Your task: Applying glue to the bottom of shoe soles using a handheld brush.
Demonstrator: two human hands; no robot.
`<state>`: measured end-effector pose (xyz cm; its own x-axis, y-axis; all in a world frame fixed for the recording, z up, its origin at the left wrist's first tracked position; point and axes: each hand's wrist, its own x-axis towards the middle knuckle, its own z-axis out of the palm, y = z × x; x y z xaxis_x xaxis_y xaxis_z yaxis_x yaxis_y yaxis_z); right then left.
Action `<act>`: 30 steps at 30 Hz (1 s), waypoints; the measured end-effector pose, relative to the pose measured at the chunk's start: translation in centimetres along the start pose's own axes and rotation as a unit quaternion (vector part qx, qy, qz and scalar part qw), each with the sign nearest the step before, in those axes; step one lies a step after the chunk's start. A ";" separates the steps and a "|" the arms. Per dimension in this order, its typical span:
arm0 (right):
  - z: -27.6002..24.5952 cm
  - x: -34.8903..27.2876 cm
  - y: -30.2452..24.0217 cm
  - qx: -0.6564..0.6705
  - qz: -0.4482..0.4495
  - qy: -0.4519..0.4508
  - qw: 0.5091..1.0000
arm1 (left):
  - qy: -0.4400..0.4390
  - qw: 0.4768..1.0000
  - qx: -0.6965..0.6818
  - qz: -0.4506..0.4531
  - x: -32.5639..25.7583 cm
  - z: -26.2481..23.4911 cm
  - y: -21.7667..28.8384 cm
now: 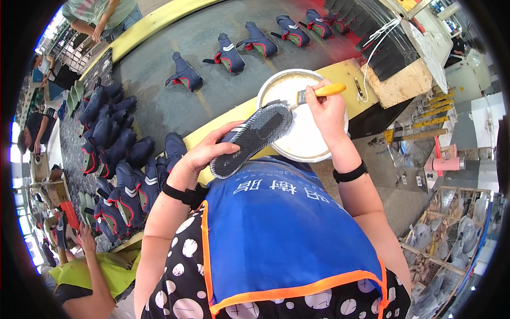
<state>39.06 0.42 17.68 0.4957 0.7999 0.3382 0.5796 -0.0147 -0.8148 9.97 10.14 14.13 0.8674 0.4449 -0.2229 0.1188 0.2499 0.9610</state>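
Note:
My left hand (210, 150) grips a dark shoe upper (255, 137), its stitched underside turned up, with the fingers and thumb around its heel part. The far end of the upper lies over the rim of a white bucket (346, 114) filled with white, creamy liquid (304, 133). My right hand (325, 112) is closed round a brush with a yellow handle (330, 90). Its bristles are beside the tip of the upper, at the bucket; whether they touch it I cannot tell.
Navy uppers with red trim (184, 74) stand spaced along a grey conveyor belt (154, 95) ahead. Many more uppers (111, 143) are heaped at left. A yellow ledge (223, 123) borders the belt. A person in a yellow-green vest (95, 276) works at lower left. Wire baskets (441, 239) stand at right.

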 end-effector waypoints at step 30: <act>-0.7 2.7 3.6 0.025 0.110 -0.008 0.994 | 0.666 0.743 -0.028 -0.055 4.0 -28.3 -12.1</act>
<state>42.91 2.15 16.03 0.5960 0.7905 0.1411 0.4250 -0.1615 -0.8906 -1.70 33.20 -3.02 -0.3996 0.8661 -0.3002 0.1007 0.3670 0.9248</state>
